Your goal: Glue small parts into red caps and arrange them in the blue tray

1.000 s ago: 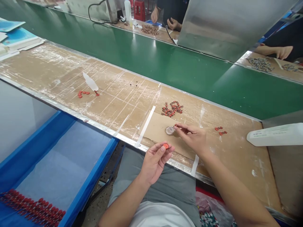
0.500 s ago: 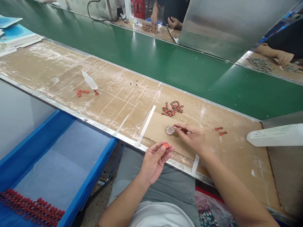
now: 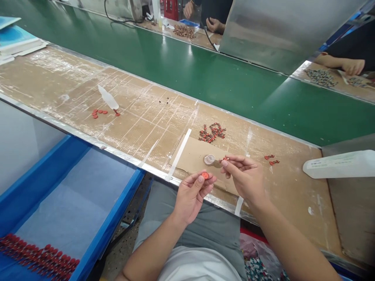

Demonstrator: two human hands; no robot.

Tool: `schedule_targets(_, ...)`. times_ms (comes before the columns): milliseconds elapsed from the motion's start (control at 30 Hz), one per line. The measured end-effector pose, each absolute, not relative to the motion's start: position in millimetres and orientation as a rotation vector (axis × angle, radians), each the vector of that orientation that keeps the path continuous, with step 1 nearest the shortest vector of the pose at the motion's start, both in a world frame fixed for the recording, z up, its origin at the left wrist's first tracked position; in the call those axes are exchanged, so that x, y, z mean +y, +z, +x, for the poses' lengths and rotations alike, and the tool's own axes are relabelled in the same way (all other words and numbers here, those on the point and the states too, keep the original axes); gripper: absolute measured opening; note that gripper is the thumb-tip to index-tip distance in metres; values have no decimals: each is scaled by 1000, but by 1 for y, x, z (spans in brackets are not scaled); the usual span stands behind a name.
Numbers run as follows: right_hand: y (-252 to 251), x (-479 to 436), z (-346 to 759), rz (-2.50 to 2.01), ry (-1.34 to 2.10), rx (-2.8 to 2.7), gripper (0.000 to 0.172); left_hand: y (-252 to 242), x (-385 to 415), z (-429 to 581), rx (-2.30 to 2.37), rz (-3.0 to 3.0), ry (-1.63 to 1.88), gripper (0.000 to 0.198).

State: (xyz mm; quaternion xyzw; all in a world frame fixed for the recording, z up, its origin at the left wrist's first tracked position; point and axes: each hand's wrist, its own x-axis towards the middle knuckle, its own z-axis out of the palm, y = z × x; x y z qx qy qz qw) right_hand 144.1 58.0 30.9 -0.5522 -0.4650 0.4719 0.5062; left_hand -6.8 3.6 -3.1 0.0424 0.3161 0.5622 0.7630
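Between the thumb and fingers of my left hand (image 3: 191,195) is a small round red disc (image 3: 205,175), its flat face up. My right hand (image 3: 244,173) pinches a small red and dark figure (image 3: 225,159) just above the cardboard sheet (image 3: 195,154). Left of that figure, a small round clear dish (image 3: 209,159) rests on the cardboard. Behind the sheet lies a pile of small red and black figures (image 3: 212,132). Two red figures on discs (image 3: 272,160) lie to the right of my right hand.
A white squeeze bottle (image 3: 108,97) lies near several red discs (image 3: 99,112) at left. A large white bottle (image 3: 340,164) lies at right. A blue tray (image 3: 117,207) holds rows of red pieces. Beyond the green belt (image 3: 187,68), co-workers' hands (image 3: 213,25) are at work.
My right hand has drawn back from the round dish, toward me and to the right, with the small figure. My left hand stays nearly in place, still holding the red disc.
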Motion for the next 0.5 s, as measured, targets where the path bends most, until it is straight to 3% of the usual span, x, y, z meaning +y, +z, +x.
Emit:
schedule_targets(200, 46, 21, 134, -1290, 1004, -1268, 18, 4, -2, -4, 668, 143, 1239, 22)
schedule_targets(500, 37, 16, 141, -1152, 674, -1603, 25, 4, -7, -2, 638, 181, 1294, 18)
